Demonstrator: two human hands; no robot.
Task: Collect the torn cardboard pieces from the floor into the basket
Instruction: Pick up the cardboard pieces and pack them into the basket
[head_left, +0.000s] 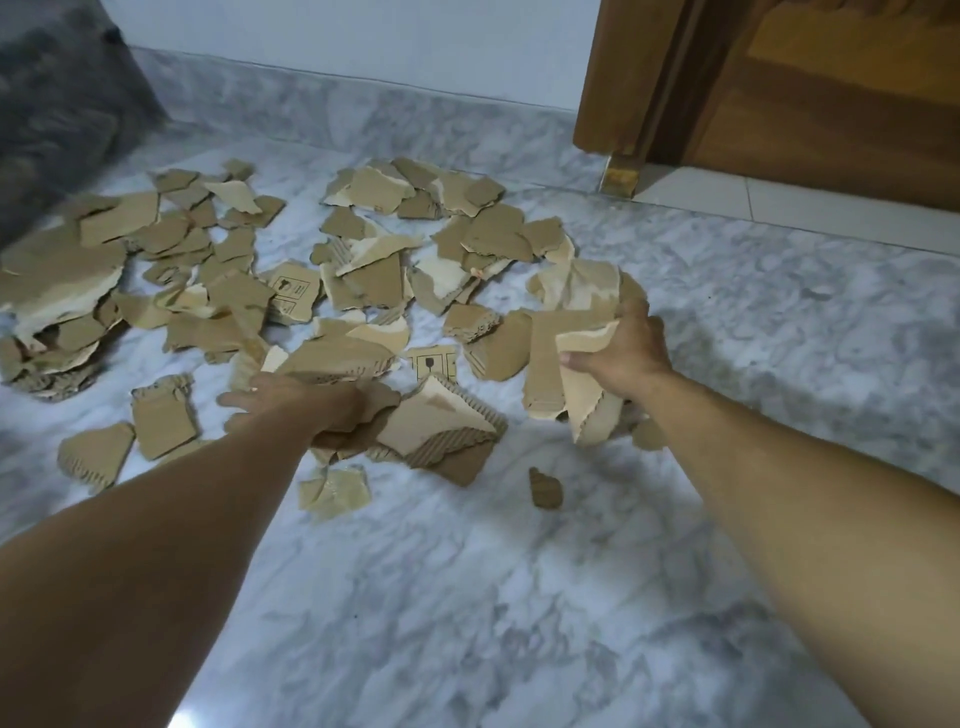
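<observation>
Several torn brown cardboard pieces (363, 270) lie scattered over the grey marble floor (467, 597), from the far left to the middle. My right hand (623, 348) is shut on a bunch of cardboard pieces (566, 374), held just above the floor. My left hand (301, 405) grips a stack of cardboard pieces (441, 431) at the near edge of the pile. Two small scraps (545, 488) lie on their own closer to me. No basket is in view.
A wooden door and frame (779, 93) stand at the back right, with a white wall (363, 36) and marble skirting behind the pile. A dark grey soft object (57, 104) fills the far left corner. Bare marble floor stretches toward me.
</observation>
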